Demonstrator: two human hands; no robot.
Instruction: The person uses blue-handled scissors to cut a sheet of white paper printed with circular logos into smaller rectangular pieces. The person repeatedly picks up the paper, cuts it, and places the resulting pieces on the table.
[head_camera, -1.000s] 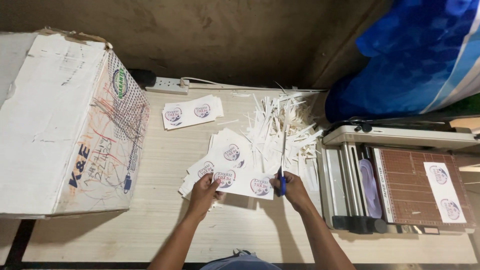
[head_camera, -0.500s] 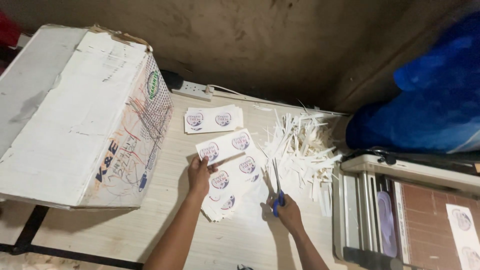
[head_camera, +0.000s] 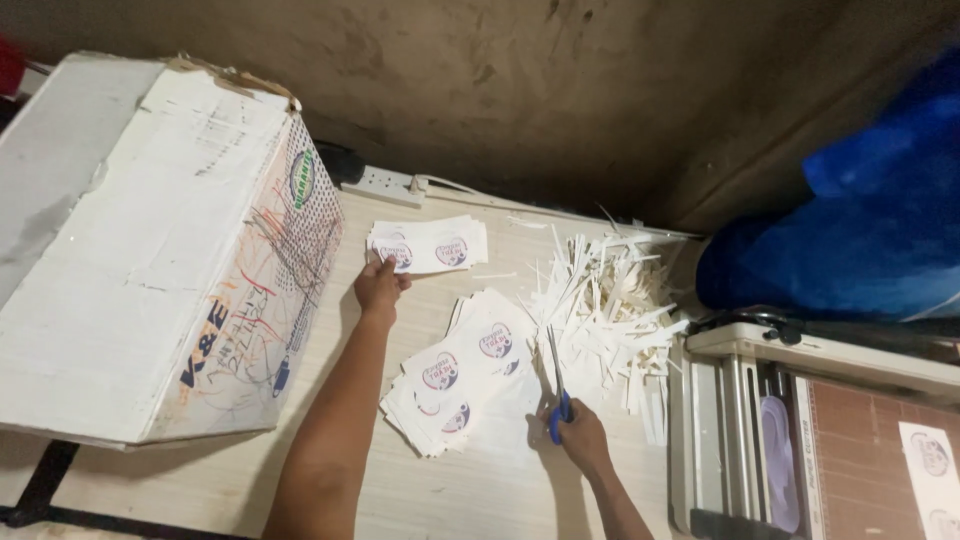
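Overhead, the left hand (head_camera: 380, 285) rests flat-fingered on a small stack of printed labels (head_camera: 430, 245) near the counter's (head_camera: 470, 495) back edge, the right hand's (head_camera: 583, 437) grip closed around blue-handled scissors (head_camera: 556, 385) beside a larger, spread label pile (head_camera: 460, 375) mid-counter, with many trimmed paper strips (head_camera: 600, 310) already heaped.

A big white cardboard box (head_camera: 150, 250) stands left of white round-printed labels (head_camera: 430, 245) on the table.

The left hand (head_camera: 380, 285) touches a label stack (head_camera: 430, 245); the right hand (head_camera: 580, 435) grips scissors (head_camera: 556, 385) (apparently shut) beside paper strips (head_camera: 605, 310).
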